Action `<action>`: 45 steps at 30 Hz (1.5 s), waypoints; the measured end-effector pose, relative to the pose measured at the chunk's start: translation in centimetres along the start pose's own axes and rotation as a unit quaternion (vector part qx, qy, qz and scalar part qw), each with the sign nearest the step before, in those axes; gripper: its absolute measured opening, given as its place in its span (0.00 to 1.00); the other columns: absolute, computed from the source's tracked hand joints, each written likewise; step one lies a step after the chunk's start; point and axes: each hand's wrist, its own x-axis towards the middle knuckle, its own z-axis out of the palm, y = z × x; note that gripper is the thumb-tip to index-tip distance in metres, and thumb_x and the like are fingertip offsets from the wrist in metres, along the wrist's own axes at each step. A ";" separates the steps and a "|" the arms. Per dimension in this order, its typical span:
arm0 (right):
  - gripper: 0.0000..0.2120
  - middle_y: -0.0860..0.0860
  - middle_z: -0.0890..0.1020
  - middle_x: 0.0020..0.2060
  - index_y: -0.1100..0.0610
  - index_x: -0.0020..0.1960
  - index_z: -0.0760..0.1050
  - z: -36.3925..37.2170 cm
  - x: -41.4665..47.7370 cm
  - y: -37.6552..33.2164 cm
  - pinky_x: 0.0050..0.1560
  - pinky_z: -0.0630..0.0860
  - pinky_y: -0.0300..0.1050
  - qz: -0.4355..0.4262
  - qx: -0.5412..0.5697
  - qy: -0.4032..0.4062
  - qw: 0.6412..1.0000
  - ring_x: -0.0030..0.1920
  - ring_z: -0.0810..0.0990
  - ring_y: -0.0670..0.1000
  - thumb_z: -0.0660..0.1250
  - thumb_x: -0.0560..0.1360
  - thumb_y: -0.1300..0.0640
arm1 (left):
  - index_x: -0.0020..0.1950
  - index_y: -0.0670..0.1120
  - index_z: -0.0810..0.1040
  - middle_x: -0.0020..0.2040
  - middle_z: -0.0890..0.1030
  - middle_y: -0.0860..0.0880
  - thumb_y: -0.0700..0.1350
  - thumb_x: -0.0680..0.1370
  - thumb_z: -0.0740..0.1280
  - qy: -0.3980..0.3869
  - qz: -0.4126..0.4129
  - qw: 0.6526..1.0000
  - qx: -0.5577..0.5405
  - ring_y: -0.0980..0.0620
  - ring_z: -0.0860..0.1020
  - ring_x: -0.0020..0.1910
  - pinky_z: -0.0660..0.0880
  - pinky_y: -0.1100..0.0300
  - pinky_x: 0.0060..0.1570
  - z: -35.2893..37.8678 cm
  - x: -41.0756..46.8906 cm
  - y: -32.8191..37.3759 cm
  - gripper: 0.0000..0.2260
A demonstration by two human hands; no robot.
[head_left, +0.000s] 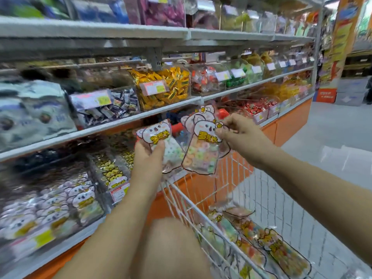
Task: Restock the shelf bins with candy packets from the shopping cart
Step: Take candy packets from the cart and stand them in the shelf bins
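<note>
Lower shelf, left end, front edge: clear plastic shelf bin [66, 228], holding stocked white bear-shaped candy packets with yellow lettering [50, 204]; detail blurred. To its right on the same shelf: clear bin of yellow cat-faced packets [113, 174], with an orange price tag on the front. Middle shelf, above: clear tub of gold-wrapped sweets [167, 87]. Left hand [148, 158]: raised in front of the lower shelf. It grips the lower half of a single bear-shaped packet of pale ring sweets [159, 135], thumb across the face and fingers curled behind. Right hand [239, 135]: level with the left and apart from it. Thumb and fingers pinch the top edges of a fanned bunch of bear-shaped packets [201, 154], at least three heads showing, and the bunch hangs free below. Beneath the right forearm: white wire shopping cart [193, 204], with loose candy packets lying flat inside [281, 250], so stock remains. Step in hand, as judged: transfer, with the packets lifted out of the cart and not yet binned. Next move, as judged: carry both loads left and down to the matching bear bin at the shelf's left end and set them in face-forward. The right hand's thin pinch on glossy film may let a packet slide, so a lower, fuller hold would be safer before release.
</note>
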 end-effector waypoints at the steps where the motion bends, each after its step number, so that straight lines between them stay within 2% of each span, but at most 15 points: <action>1: 0.09 0.47 0.69 0.35 0.52 0.42 0.70 2.1 0.7 -1.2 0.41 0.67 0.51 0.003 0.025 -0.013 1.000 0.35 0.67 0.48 0.68 0.79 0.54 | 0.61 0.53 0.70 0.59 0.77 0.48 0.54 0.81 0.65 0.013 -0.016 1.000 0.002 0.42 0.78 0.59 0.77 0.38 0.57 -1.3 0.3 0.2 0.12; 5: 0.06 0.51 0.71 0.33 0.57 0.45 0.71 11.1 2.7 -4.2 0.41 0.69 0.52 0.088 0.161 -0.096 0.978 0.36 0.71 0.55 0.65 0.81 0.61 | 0.62 0.54 0.70 0.59 0.80 0.41 0.66 0.71 0.67 0.044 -0.078 0.996 -0.019 0.37 0.81 0.55 0.79 0.35 0.53 -7.4 0.8 0.5 0.25; 8: 0.04 0.54 0.69 0.30 0.62 0.49 0.72 17.6 3.0 -5.7 0.32 0.71 0.45 0.132 0.200 -0.161 0.957 0.27 0.70 0.50 0.63 0.82 0.62 | 0.61 0.48 0.72 0.49 0.86 0.45 0.58 0.76 0.71 0.049 -0.115 0.988 -0.093 0.44 0.85 0.45 0.81 0.47 0.41 -12.6 0.0 0.2 0.20; 12: 0.08 0.58 0.70 0.34 0.59 0.44 0.70 26.0 2.7 -6.7 0.28 0.65 0.46 0.174 0.221 -0.228 0.932 0.29 0.70 0.51 0.62 0.82 0.61 | 0.64 0.45 0.71 0.47 0.84 0.45 0.57 0.70 0.74 0.037 -0.138 0.985 -0.093 0.48 0.83 0.42 0.81 0.54 0.35 -19.6 -1.3 -0.6 0.29; 14: 0.07 0.58 0.71 0.35 0.59 0.45 0.71 30.2 2.4 -7.5 0.30 0.66 0.46 0.162 0.209 -0.274 0.925 0.29 0.71 0.50 0.62 0.82 0.59 | 0.62 0.44 0.75 0.42 0.86 0.48 0.49 0.79 0.68 0.045 -0.105 0.992 -0.062 0.53 0.84 0.36 0.78 0.60 0.29 -22.8 -1.8 -0.8 0.15; 15: 0.06 0.57 0.73 0.34 0.59 0.46 0.72 32.2 2.4 -7.8 0.29 0.68 0.43 0.156 0.210 -0.285 0.922 0.28 0.72 0.49 0.62 0.82 0.59 | 0.59 0.45 0.77 0.40 0.86 0.51 0.44 0.81 0.65 0.061 -0.083 0.994 -0.035 0.55 0.84 0.36 0.78 0.61 0.29 -24.4 -1.8 -1.0 0.08; 19: 0.03 0.55 0.79 0.41 0.56 0.48 0.74 37.8 3.5 -8.3 0.40 0.74 0.47 0.132 0.258 -0.200 0.936 0.37 0.77 0.50 0.65 0.80 0.57 | 0.56 0.55 0.80 0.48 0.85 0.55 0.46 0.77 0.72 0.146 0.014 0.984 0.098 0.47 0.84 0.51 0.80 0.54 0.41 -30.7 -0.7 -1.9 0.09; 23: 0.16 0.55 0.76 0.51 0.53 0.60 0.71 40.2 5.0 -5.4 0.50 0.75 0.54 0.138 0.258 -0.137 0.946 0.48 0.75 0.55 0.64 0.76 0.47 | 0.57 0.57 0.74 0.51 0.81 0.61 0.45 0.74 0.76 0.208 -0.025 0.955 0.209 0.69 0.79 0.47 0.73 0.73 0.42 -35.4 0.6 -3.7 0.16; 25: 0.20 0.52 0.75 0.54 0.53 0.64 0.70 41.2 5.1 -4.1 0.56 0.77 0.58 0.143 0.239 -0.146 0.949 0.54 0.76 0.54 0.64 0.76 0.45 | 0.59 0.56 0.75 0.52 0.82 0.61 0.47 0.74 0.76 0.181 -0.058 0.947 0.259 0.68 0.79 0.49 0.74 0.70 0.44 -36.3 1.1 -5.0 0.17; 29: 0.04 0.50 0.75 0.44 0.50 0.56 0.72 42.7 5.5 -3.3 0.43 0.72 0.49 0.075 0.194 -0.175 0.962 0.43 0.74 0.50 0.62 0.82 0.52 | 0.59 0.56 0.74 0.54 0.82 0.60 0.45 0.74 0.76 0.148 -0.084 0.944 0.284 0.63 0.80 0.53 0.76 0.63 0.53 -37.6 2.2 -7.9 0.18; 34: 0.01 0.50 0.72 0.40 0.51 0.52 0.71 44.2 4.5 -2.5 0.35 0.69 0.35 0.052 0.180 -0.215 0.958 0.39 0.71 0.47 0.61 0.83 0.55 | 0.64 0.56 0.72 0.56 0.81 0.61 0.45 0.72 0.78 0.122 -0.062 0.933 0.333 0.66 0.79 0.54 0.75 0.64 0.56 -38.9 3.7 -8.5 0.24; 38: 0.04 0.53 0.71 0.42 0.47 0.51 0.69 44.4 4.3 -2.6 0.27 0.66 0.28 0.079 0.196 -0.172 0.962 0.40 0.70 0.49 0.60 0.83 0.56 | 0.67 0.57 0.68 0.55 0.79 0.63 0.49 0.71 0.78 0.093 -0.061 0.907 0.406 0.67 0.78 0.52 0.74 0.69 0.50 -38.5 4.2 -8.2 0.29; 41: 0.05 0.55 0.71 0.41 0.46 0.49 0.70 45.1 4.2 -2.6 0.28 0.68 0.30 0.089 0.210 -0.165 0.960 0.39 0.71 0.50 0.60 0.83 0.56 | 0.70 0.57 0.60 0.62 0.79 0.56 0.59 0.70 0.76 0.086 -0.054 0.868 0.485 0.54 0.77 0.62 0.74 0.54 0.64 -38.1 3.4 -8.5 0.35; 43: 0.05 0.56 0.72 0.41 0.46 0.49 0.70 45.6 4.1 -2.5 0.29 0.70 0.34 0.096 0.211 -0.173 0.957 0.39 0.72 0.51 0.60 0.83 0.55 | 0.76 0.57 0.52 0.66 0.77 0.50 0.69 0.69 0.70 0.097 -0.045 0.783 0.612 0.49 0.70 0.71 0.51 0.48 0.78 -38.3 2.4 -8.9 0.43; 45: 0.04 0.57 0.72 0.41 0.47 0.50 0.70 45.9 3.8 -2.5 0.31 0.70 0.37 0.104 0.216 -0.181 0.954 0.38 0.72 0.52 0.60 0.83 0.54 | 0.79 0.55 0.43 0.69 0.75 0.48 0.74 0.68 0.64 0.108 -0.043 0.734 0.670 0.50 0.63 0.76 0.33 0.45 0.77 -38.8 1.4 -9.3 0.50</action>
